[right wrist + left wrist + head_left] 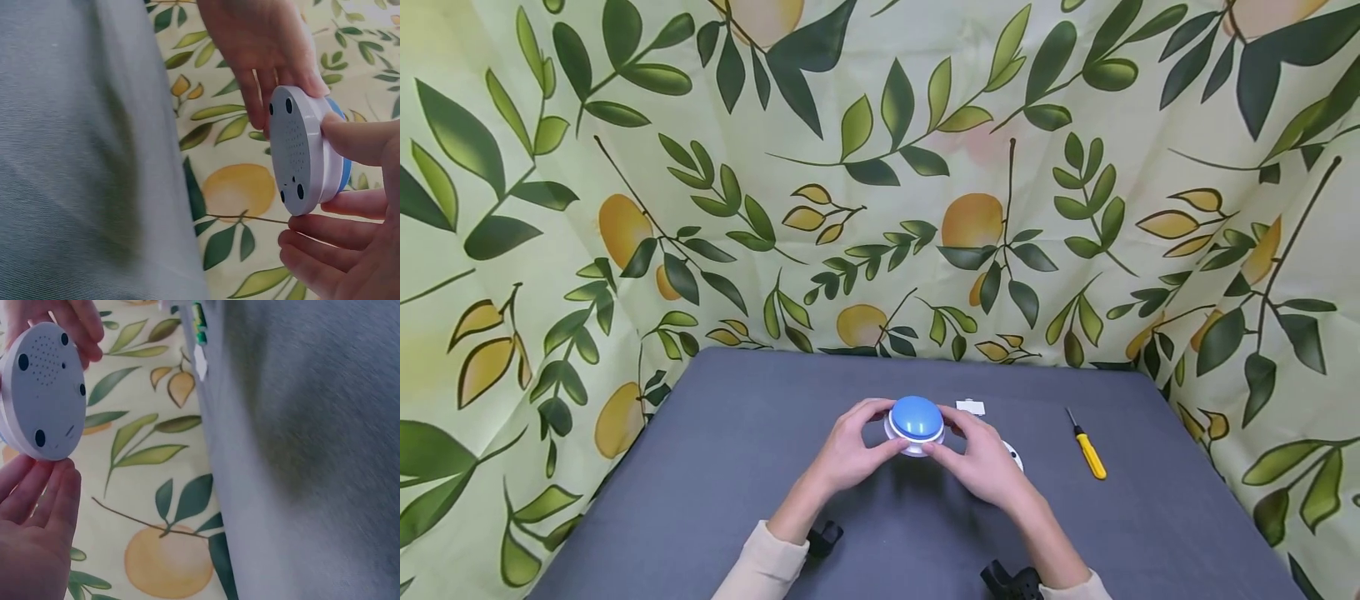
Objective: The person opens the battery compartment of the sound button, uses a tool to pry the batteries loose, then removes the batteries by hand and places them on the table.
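Observation:
Held between both hands is a buzzer button (917, 418) with a blue dome and a white round base. My left hand (852, 450) pinches its left side, thumb at the near edge and fingers behind. On the opposite side, my right hand (979, 460) grips the rim the same way. It hangs over the table, dome up. The wrist views show the underside of the base (50, 394), with speaker holes, dark round feet and a small slot.
A yellow-handled screwdriver (1091, 457) lies to the right on the grey table (760, 417). Beyond my right hand is a small white piece (971, 407); a white round part (1014, 455) peeks out beside that hand. Green batteries (199, 324) show in the left wrist view. Leaf-print cloth surrounds the table.

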